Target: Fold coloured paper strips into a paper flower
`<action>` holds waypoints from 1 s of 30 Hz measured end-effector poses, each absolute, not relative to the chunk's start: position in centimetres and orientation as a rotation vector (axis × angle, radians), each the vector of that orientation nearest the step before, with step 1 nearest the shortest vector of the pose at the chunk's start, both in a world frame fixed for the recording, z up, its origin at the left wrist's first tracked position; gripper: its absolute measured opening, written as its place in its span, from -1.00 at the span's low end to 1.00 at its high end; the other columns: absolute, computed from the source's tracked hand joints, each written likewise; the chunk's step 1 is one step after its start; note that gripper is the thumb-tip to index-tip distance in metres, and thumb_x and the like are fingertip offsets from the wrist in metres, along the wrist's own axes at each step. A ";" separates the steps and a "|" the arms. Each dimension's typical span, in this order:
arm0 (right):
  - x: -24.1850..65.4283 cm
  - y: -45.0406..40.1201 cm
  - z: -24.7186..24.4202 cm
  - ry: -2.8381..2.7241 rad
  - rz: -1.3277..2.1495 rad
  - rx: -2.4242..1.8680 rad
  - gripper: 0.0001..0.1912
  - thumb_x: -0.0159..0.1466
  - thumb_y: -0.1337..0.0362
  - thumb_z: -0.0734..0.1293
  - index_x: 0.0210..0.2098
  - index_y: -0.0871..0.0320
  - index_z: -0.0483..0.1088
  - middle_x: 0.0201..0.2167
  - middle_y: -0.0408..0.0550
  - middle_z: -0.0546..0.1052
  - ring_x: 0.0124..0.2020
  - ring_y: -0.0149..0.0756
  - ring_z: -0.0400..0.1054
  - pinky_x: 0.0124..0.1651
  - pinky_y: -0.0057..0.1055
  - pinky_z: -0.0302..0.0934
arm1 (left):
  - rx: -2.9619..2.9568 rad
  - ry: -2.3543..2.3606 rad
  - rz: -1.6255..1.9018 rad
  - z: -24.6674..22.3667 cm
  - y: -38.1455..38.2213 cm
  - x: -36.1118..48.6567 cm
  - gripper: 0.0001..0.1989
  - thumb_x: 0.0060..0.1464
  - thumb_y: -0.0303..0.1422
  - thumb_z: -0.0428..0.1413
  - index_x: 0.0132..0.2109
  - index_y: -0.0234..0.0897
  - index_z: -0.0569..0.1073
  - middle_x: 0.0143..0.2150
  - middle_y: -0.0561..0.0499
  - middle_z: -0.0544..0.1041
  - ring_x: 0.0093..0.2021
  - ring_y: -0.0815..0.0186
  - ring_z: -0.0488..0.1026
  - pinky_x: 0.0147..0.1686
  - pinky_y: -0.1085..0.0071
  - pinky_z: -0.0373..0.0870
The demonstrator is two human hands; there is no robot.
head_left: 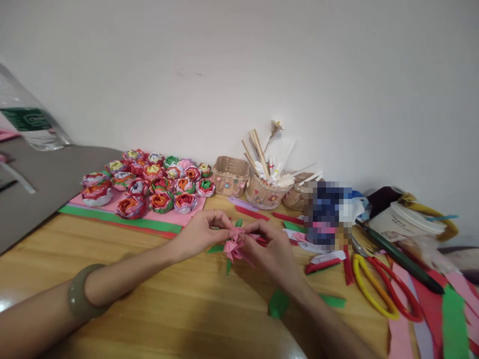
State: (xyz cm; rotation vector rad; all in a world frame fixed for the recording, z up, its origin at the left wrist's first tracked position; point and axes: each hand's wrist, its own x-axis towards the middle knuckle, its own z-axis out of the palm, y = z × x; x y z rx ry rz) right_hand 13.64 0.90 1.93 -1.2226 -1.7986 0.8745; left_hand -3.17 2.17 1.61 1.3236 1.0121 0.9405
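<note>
Between my two hands, above the wooden table (160,299), is a pink folded paper flower (232,249) with green paper pieces sticking out around it. My left hand (204,233) pinches its upper left edge with thumb and fingers. From the right, my right hand (267,247) grips the flower's upper right side, fingertips close to those of my left hand. Part of the pink paper is hidden behind the fingers. A green paper piece (279,303) lies below my right hand.
Behind on the left, several paper flowers (160,185) sit on pink sheets. Decorated baskets (230,177) stand against the wall, one with sticks. Scissors (376,286), paper strips (454,319) and a white-lidded tub (407,222) are at the right; a bottle (32,119) is far left.
</note>
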 end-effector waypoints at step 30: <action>13.3 0.3 3.1 -1.811 1.045 -1.176 -0.71 0.23 0.16 0.17 -0.53 0.17 0.31 -0.64 -0.18 0.32 -0.60 -0.45 0.18 -0.54 -0.51 0.07 | 1.651 0.968 1.274 1.9 1.9 -3.6 -0.97 -0.02 -0.45 0.09 -0.36 -0.28 0.42 -0.37 0.02 0.47 -0.33 0.34 0.39 -0.32 0.43 0.31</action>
